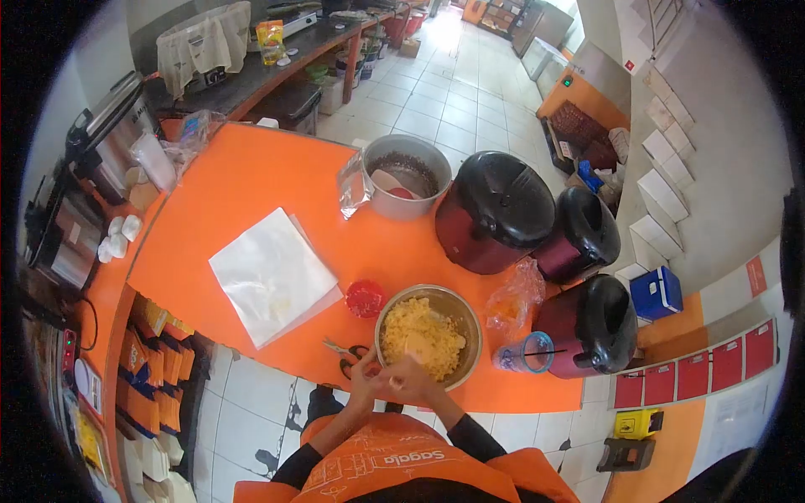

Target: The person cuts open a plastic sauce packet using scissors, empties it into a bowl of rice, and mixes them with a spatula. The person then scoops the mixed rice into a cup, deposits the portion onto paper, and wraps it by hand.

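Observation:
A metal bowl (pixel 475 325) at the front of the orange table holds a yellow, crumbly food (pixel 423 331). My left hand (pixel 366 381) is at the bowl's near left edge, its fingers curled beside my other hand. Just over the near rim, my right hand (pixel 406 379) has its fingers drawn together and looks slightly blurred. The two hands meet or nearly meet; what lies between the fingers is hidden. Scissors (pixel 345 350) with dark handles lie left of the bowl. Behind them stands a small red container (pixel 366 298).
White sheets (pixel 272 272) lie on the orange table (pixel 193 210). A large metal pot (pixel 407 208) stands at the back. Dark-lidded containers (pixel 495 210) line the right side, near a plastic bag (pixel 516 298) and a clear cup (pixel 527 354) close to the bowl.

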{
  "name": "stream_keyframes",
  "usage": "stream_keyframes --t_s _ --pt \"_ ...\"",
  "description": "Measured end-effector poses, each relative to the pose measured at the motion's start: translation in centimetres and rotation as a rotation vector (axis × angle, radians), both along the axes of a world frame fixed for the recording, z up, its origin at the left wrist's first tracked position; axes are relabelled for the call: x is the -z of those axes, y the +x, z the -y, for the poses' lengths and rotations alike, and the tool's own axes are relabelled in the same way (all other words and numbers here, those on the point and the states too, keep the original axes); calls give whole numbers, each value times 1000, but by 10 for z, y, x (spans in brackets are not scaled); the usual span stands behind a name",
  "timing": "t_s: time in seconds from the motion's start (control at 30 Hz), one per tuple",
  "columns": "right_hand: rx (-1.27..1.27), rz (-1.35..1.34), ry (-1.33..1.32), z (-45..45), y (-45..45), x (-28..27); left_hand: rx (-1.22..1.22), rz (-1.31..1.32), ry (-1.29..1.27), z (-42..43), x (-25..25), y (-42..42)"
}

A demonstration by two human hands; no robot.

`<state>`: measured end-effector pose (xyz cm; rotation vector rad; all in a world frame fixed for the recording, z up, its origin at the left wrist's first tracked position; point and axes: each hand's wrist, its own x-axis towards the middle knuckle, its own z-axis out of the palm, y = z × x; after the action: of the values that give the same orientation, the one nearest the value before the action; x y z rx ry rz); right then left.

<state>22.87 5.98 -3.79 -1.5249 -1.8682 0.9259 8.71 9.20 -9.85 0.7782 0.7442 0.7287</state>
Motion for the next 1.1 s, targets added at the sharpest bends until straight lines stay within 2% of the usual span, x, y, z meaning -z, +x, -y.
stream_keyframes --t_s 0.07,0.1,0.13,0.17,0.2,0.23,0.27,0.3,0.33,0.37,0.4,0.47,0.53,0.57,0.6,0.67,0.7,0.73,0.77,0.8,0.83,0.87,0.93,0.97,1.03,1.1 --pt "-200 -97 161 8 -10 -5 -19 71 -79 -3 -14 1" --pt "-200 -98 161 11 -2 10 -11 -19 -12 -1 -23 2" --pt "-7 -221 27 14 16 41 0 -110 57 -1 -32 2" --pt "190 -345 -107 17 37 78 8 -114 59 -2 -14 -1" --pt "459 -528 -105 14 70 131 40 -212 371 -6 18 -5" --pt "589 -623 -104 11 85 134 65 -308 689 -12 35 -8" --pt "720 -721 -88 9 99 136 71 -314 700 -15 23 -14" --pt "507 -838 19 4 98 77 -8 -503 721 -23 -3 -20" --pt "397 -887 73 4 92 62 -98 -689 732 -33 -25 -21" --pt "281 -940 120 4 86 47 -99 -692 732 -44 -44 -19" --pt "289 -1147 145 19 66 65 -136 -668 646 -60 -62 -16" --pt "299 -1360 189 28 54 89 -164 -644 575 -77 -54 -12" --pt "37 -1647 73 21 64 98 -225 -857 1115 -107 -6 1" --pt "-54 -1737 29 19 68 91 -218 -858 1125 -110 -5 2" --pt "160 -1031 160 16 69 44 -218 -785 1100 -113 -5 5" --pt "359 -310 263 26 85 21 -208 -702 1082 -119 -4 11" --pt "357 -51 332 36 99 31 -194 -538 953 -122 -3 13" --pt "359 81 360 41 101 19 -178 -377 819 -124 -1 15" --pt "364 213 390 45 103 7 -164 -371 820 -124 -6 15" --pt "269 102 -15 45 96 -49 -131 -366 769 -123 -15 13" --pt "165 -18 -417 46 92 -78 -107 -362 744 -124 -13 9" --pt "178 -22 -418 48 92 -77 -84 -359 718 -126 -11 6" --pt "69 148 -476 51 91 -75 -344 -282 812 -131 9 -4" --pt "85 142 -478 47 84 -76 -327 -277 814 -127 -8 -3" --pt "-61 760 -407 36 69 -83 -344 -316 759 -109 -47 -12" --pt "-34 734 -409 35 75 -95 -249 -249 789 -93 -67 -6"
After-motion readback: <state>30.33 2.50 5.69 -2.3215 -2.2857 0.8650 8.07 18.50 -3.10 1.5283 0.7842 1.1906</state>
